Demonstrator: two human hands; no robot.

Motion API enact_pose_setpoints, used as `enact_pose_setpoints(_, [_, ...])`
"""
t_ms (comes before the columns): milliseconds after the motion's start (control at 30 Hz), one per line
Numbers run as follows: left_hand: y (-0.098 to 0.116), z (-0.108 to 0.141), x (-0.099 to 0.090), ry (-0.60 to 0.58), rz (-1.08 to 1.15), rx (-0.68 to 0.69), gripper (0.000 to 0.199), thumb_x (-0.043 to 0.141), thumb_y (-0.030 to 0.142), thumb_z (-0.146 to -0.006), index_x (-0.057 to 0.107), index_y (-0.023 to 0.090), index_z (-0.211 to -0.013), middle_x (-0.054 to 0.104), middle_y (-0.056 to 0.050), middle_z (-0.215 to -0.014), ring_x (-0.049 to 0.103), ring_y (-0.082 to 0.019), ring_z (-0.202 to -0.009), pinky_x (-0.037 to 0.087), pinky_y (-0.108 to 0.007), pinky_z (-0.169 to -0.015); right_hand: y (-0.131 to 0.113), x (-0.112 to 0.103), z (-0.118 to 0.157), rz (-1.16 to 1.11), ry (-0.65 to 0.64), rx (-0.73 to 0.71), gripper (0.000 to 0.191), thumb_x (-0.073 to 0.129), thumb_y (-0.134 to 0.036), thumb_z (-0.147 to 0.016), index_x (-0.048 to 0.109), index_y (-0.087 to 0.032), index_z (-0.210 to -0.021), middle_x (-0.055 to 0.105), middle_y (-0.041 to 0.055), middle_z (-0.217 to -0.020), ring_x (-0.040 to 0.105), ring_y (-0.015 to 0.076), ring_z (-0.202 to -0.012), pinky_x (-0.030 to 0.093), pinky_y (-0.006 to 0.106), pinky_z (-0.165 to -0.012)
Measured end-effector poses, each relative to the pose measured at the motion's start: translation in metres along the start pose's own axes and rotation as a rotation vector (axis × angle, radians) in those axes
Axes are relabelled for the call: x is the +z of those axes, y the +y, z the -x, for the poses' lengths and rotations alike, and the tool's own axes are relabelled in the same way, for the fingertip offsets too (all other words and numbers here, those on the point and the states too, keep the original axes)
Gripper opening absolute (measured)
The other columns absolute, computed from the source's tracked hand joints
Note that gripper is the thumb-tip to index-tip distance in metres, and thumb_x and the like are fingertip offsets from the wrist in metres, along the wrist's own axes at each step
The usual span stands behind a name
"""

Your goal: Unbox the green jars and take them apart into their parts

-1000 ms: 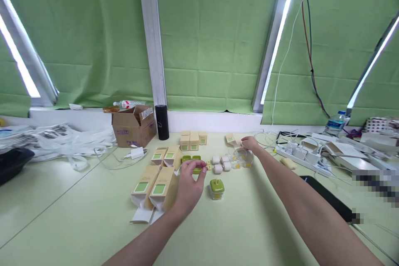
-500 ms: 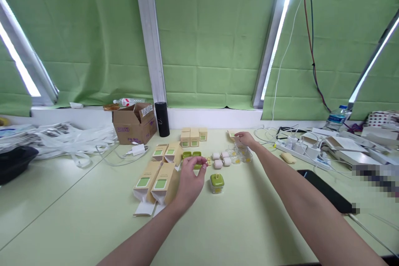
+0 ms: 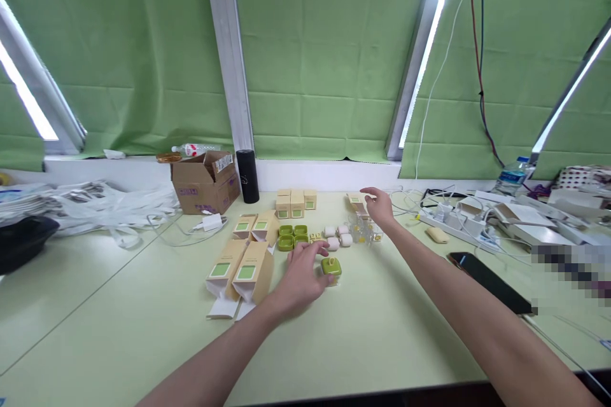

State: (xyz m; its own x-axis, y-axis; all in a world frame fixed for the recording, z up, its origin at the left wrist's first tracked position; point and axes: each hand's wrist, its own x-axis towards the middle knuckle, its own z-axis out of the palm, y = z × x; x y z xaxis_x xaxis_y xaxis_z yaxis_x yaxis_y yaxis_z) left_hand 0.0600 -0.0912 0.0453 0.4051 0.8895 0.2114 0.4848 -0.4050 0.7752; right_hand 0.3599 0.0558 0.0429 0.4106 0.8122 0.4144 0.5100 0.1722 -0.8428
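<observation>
My left hand (image 3: 305, 276) reaches to a small clear jar with a green lid (image 3: 331, 266); its thumb and fingers are apart at the jar's left side, and I cannot tell whether they touch it. At the far right of the group, my right hand (image 3: 380, 206) is open beside a small tan carton piece (image 3: 356, 202) lying on the table. Clear containers (image 3: 366, 231) stand below that hand. Between the hands sit several pale pink-white rounded blocks (image 3: 344, 240), small yellow pieces (image 3: 316, 238) and green square lids (image 3: 293, 238).
Open tan cartons with green panels (image 3: 252, 270) stand on the left, smaller cartons (image 3: 296, 205) behind. Farther back are a brown cardboard box (image 3: 205, 187) and a black cylinder (image 3: 247, 177). A phone (image 3: 489, 283), power strip (image 3: 458, 229) and cables lie on the right.
My left hand has moved from above the green lids and yellow pieces down and right to the green-lidded jar. My right hand has let go of the tan carton piece and its fingers have opened.
</observation>
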Motion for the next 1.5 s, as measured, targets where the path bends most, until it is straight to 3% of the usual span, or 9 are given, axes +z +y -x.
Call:
enact_pose_setpoints(200, [-0.009,-0.003,0.009,-0.032,-0.099,-0.035,0.046,0.075,0.031,-0.077,0.071,0.025,-0.123,0.066,-0.012,-0.127,0.055,-0.035,-0.126,0.042,-0.051,-0.111,-0.028,0.013,0.089,-0.223,-0.057,-0.111,0.031,0.056,-0.03,-0.082,0.07,-0.021,-0.109,0.077,0.0101,-0.112,0.07,0.0239,-0.104,0.055,0.038,-0.087])
enact_pose_setpoints(333, [-0.02,-0.015,0.008,0.105,0.126,-0.052,0.042,0.078,0.037,-0.078,0.075,0.021,-0.116,0.074,-0.013,-0.118,0.065,-0.033,-0.112,0.052,-0.047,-0.099,-0.034,0.021,0.142,-0.457,-0.137,-0.088,0.042,0.057,-0.02,-0.073,0.064,-0.023,-0.115,0.074,0.0077,-0.11,0.068,0.0243,-0.107,0.053,0.039,-0.088])
enact_pose_setpoints(500, [-0.017,-0.029,-0.003,0.064,0.434,-0.03,0.044,0.078,0.054,-0.079,0.078,0.016,-0.102,0.079,-0.011,-0.1,0.072,-0.026,-0.09,0.058,-0.038,-0.079,-0.041,0.023,0.177,-0.454,-0.277,-0.143,0.05,0.059,-0.016,-0.075,0.058,-0.026,-0.124,0.067,0.0079,-0.121,0.064,0.0237,-0.108,0.054,0.037,-0.084])
enact_pose_setpoints(600, [-0.016,-0.03,-0.003,0.134,0.488,-0.047,0.049,0.081,0.056,-0.076,0.077,0.015,-0.101,0.08,-0.012,-0.1,0.074,-0.026,-0.093,0.058,-0.037,-0.082,-0.048,0.027,0.187,-0.418,-0.357,-0.182,0.052,0.07,-0.02,-0.077,0.057,-0.027,-0.127,0.065,0.0087,-0.126,0.063,0.026,-0.111,0.055,0.039,-0.084])
enact_pose_setpoints(767, [-0.019,-0.028,0.003,0.298,0.359,-0.069,0.048,0.084,0.054,-0.071,0.074,0.016,-0.098,0.079,-0.01,-0.097,0.073,-0.025,-0.088,0.059,-0.037,-0.079,-0.054,0.033,0.189,-0.554,-0.385,-0.032,0.051,0.082,-0.04,-0.079,0.06,-0.027,-0.123,0.068,0.0081,-0.118,0.066,0.0239,-0.097,0.057,0.04,-0.082])
enact_pose_setpoints(900, [-0.016,-0.027,0.001,0.314,0.401,0.018,0.044,0.066,0.06,-0.088,0.074,0.017,-0.092,0.078,-0.009,-0.09,0.072,-0.023,-0.085,0.058,-0.036,-0.081,-0.059,0.023,0.181,-0.881,-0.567,0.086,0.048,0.079,-0.056,-0.083,0.068,-0.023,-0.116,0.074,0.0096,-0.109,0.071,0.0245,-0.093,0.058,0.038,-0.079])
enact_pose_setpoints(1033, [-0.013,-0.025,0.0,0.329,0.459,0.073,0.041,0.06,0.055,-0.094,0.073,0.016,-0.09,0.077,-0.01,-0.091,0.073,-0.023,-0.087,0.057,-0.035,-0.082,-0.065,0.013,0.179,-0.986,-0.672,0.157,0.044,0.075,-0.058,-0.086,0.071,-0.023,-0.112,0.075,0.0112,-0.111,0.073,0.0283,-0.098,0.058,0.041,-0.081])
enact_pose_setpoints(1300, [-0.017,-0.025,0.002,0.372,0.3,0.067,0.03,0.066,0.049,-0.09,0.072,0.019,-0.092,0.077,-0.007,-0.091,0.069,-0.021,-0.084,0.054,-0.033,-0.076,-0.063,0.013,0.184,-0.966,-0.644,0.198,0.061,0.091,-0.042,-0.072,0.065,-0.035,-0.127,0.072,0.0047,-0.107,0.072,0.0248,-0.09,0.056,0.04,-0.079])
enact_pose_setpoints(1500, [-0.015,-0.024,0.0,0.373,0.283,0.095,0.021,0.07,0.04,-0.085,0.071,0.019,-0.087,0.076,-0.006,-0.086,0.07,-0.02,-0.08,0.056,-0.033,-0.074,-0.064,0.01,0.182,-0.887,-0.601,0.123,0.055,0.083,-0.047,-0.081,0.067,-0.031,-0.131,0.073,0.006,-0.107,0.067,0.0233,-0.095,0.057,0.041,-0.084])
